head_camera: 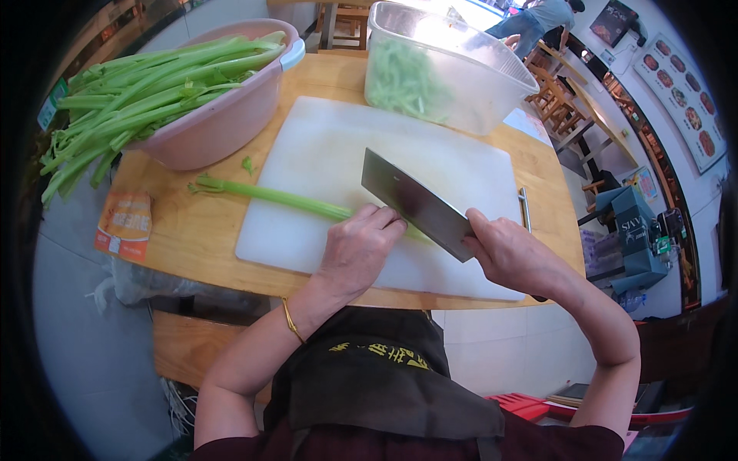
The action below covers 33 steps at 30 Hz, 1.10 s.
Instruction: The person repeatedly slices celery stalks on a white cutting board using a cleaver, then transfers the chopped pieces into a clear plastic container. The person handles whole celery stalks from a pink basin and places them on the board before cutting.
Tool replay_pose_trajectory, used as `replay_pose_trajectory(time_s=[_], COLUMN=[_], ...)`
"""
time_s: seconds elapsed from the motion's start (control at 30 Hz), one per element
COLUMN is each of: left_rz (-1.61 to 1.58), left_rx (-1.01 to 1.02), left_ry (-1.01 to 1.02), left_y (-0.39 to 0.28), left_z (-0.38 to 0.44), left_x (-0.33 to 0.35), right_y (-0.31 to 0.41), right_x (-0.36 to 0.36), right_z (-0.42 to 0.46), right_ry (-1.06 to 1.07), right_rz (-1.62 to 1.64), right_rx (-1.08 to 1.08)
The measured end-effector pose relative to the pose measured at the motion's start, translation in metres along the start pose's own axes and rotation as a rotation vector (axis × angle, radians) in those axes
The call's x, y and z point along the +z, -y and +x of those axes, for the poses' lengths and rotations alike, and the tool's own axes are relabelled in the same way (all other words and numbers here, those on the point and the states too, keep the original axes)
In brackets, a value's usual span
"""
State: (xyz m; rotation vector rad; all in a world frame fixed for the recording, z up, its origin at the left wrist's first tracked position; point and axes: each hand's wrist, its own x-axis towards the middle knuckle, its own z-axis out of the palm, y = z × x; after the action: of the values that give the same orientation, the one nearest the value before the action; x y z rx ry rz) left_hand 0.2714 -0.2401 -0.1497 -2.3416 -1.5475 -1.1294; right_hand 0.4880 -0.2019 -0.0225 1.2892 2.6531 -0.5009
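Note:
A celery stalk lies across the white plastic cutting board, its leafy end past the board's left edge. My left hand presses on the stalk with bent fingers. A metal cleaver is in my right hand, its blade beside my left fingertips and over the stalk's right part, which the blade partly hides. Many celery stalks fill a pink plastic basin at the back left. Cut green pieces show through a clear plastic container behind the board.
The board rests on a wooden table. An orange printed packet lies at its left edge, and a celery leaf beside the basin. A metal handle shows at the board's right. Further back, a person bends near wooden tables and stools.

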Motion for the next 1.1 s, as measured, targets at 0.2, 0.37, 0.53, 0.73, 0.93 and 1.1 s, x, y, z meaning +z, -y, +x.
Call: replay_pose_trajectory(time_s=[0.2,0.37,0.53,0.73,0.93,1.1], left_rz=[-0.006,0.014,0.024,0.005,-0.007,0.009], left_rx=[0.011,0.003,0.004,0.001,-0.005,0.005], left_ry=[0.006,0.021,-0.008,-0.001,-0.028,-0.023], left_y=[-0.001,-0.002,-0.001,-0.004,0.000,0.002], left_z=[0.002,0.001,-0.002,0.001,-0.002,-0.001], left_x=[-0.001,-0.002,0.001,0.001,0.002,0.002], right_y=[-0.011,-0.004,0.008,-0.008,-0.007,0.009], right_x=[0.026,0.003,-0.006,0.030,0.008,-0.006], right_z=[0.028,0.013,-0.005,0.023,0.035,0.008], right_ry=[-0.141,-0.070,0.008,-0.146,-0.090,0.006], right_rz=[0.080,-0.026,-0.107,0.043,0.044,-0.068], right_rx=[-0.034,-0.018,0.004,-0.067,-0.054,-0.008])
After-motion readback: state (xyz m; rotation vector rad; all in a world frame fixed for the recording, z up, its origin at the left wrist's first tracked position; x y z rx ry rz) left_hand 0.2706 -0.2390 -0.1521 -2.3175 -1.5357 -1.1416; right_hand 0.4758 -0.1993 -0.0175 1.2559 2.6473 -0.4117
